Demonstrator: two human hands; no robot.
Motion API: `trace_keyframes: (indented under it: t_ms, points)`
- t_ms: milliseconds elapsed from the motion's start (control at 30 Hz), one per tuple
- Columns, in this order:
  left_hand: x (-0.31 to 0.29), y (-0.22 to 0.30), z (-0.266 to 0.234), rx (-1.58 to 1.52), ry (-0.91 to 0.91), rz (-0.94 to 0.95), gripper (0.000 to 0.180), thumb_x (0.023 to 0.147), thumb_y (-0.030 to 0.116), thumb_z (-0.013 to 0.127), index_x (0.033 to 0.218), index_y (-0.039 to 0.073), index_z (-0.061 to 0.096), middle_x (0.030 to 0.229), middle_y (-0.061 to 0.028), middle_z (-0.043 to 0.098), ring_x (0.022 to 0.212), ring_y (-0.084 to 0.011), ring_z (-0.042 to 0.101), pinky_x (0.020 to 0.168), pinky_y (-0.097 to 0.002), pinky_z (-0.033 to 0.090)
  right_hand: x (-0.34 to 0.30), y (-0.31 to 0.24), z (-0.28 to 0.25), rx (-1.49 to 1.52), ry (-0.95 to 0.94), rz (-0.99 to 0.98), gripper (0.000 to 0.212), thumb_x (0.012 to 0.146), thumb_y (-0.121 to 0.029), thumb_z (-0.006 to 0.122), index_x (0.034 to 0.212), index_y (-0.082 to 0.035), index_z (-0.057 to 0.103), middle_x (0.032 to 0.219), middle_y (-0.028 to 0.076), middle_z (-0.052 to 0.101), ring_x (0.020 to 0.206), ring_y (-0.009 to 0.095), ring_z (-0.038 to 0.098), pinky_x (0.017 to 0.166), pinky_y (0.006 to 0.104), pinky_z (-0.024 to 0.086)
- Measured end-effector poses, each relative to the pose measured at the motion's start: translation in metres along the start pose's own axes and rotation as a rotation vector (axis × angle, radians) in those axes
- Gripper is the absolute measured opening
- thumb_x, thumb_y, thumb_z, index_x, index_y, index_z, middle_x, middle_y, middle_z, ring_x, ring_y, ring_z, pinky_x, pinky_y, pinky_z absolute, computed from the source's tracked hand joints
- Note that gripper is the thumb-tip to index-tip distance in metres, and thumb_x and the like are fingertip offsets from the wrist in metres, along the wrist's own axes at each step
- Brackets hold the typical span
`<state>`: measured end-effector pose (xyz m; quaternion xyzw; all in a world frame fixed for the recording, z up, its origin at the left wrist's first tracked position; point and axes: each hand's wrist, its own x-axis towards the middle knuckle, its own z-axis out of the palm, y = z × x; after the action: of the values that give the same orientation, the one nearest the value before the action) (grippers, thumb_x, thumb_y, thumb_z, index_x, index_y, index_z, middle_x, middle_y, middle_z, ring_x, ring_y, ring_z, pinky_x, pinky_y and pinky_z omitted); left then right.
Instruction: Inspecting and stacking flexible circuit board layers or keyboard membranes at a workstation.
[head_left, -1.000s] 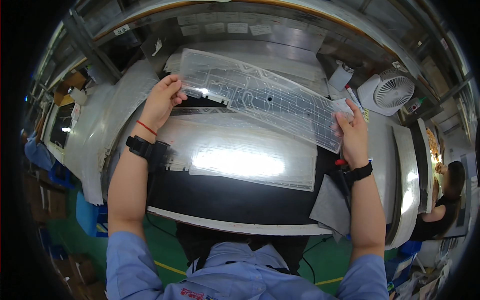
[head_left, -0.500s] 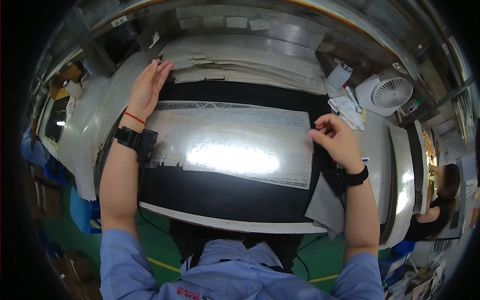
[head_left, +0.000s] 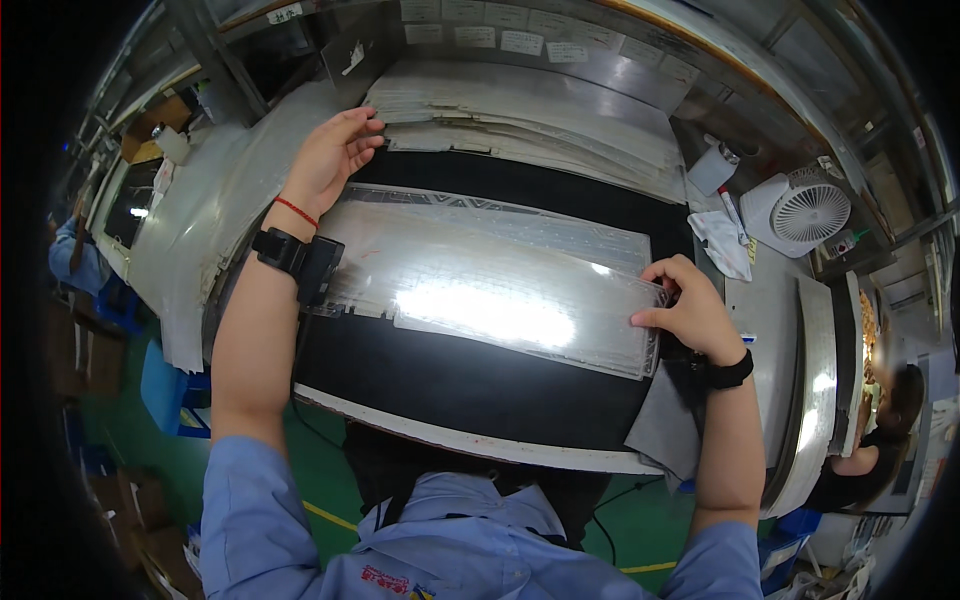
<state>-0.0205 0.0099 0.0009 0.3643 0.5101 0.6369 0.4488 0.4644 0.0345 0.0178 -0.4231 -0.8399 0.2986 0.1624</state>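
In the head view, thin, glossy, translucent rectangular sheets (head_left: pixel 420 250) are piled on a matte black mat (head_left: pixel 480 390), which is laid over the worktop (head_left: pixel 480 449). Their right-hand edge is pinched between thumb and fingers of the right hand (head_left: pixel 690 305). The left hand (head_left: pixel 335 155) is raised near a far stack of cloudy sheets (head_left: pixel 540 125), fingers loosely curled, nothing gripped. Surface detail is washed out by glare; some right fingertips are hidden.
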Motion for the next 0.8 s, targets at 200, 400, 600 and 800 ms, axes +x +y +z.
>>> trace_keyframes:
  t_ms: [200,400,600,800]
  points:
    - [-0.007,0.003,0.01,0.155,-0.101,-0.12,0.033,0.1,0.026,0.054,0.124,0.004,0.055,0.11,-0.0054,0.062,0.094,-0.0113,0.06,0.081,-0.0233,0.05,0.008,0.026,0.004,0.617,0.143,0.124,0.021,0.086,0.0,0.066,0.104,-0.006,0.056,0.093,0.0,0.064,0.078,0.007,0.058,0.066,0.0201,0.045]
    - [-0.026,0.005,0.033,0.633,-0.361,-0.038,0.044,0.088,0.023,0.067,0.126,0.003,0.057,0.113,-0.0066,0.061,0.104,-0.0163,0.057,0.095,-0.0289,0.046,0.013,0.042,0.003,0.765,0.341,0.12,0.019,0.091,-0.004,0.063,0.108,-0.006,0.057,0.095,0.001,0.065,0.082,0.008,0.058,0.07,0.0211,0.047]
    - [-0.048,0.006,0.053,1.218,-0.487,0.352,0.052,0.072,0.021,0.073,0.122,0.008,0.061,0.115,-0.0087,0.06,0.115,-0.0228,0.053,0.099,-0.0349,0.043,0.014,0.042,0.003,0.735,0.38,0.104,0.02,0.091,-0.003,0.062,0.11,-0.006,0.056,0.098,0.002,0.065,0.087,0.008,0.059,0.075,0.0213,0.047]
    - [-0.043,0.0,0.05,1.163,-0.548,0.233,0.057,0.069,0.02,0.073,0.124,0.01,0.059,0.117,-0.01,0.058,0.115,-0.0245,0.052,0.101,-0.0359,0.043,0.014,0.042,0.002,0.728,0.362,0.101,0.021,0.091,-0.003,0.062,0.111,-0.005,0.056,0.099,0.002,0.064,0.087,0.009,0.059,0.076,0.0218,0.047]
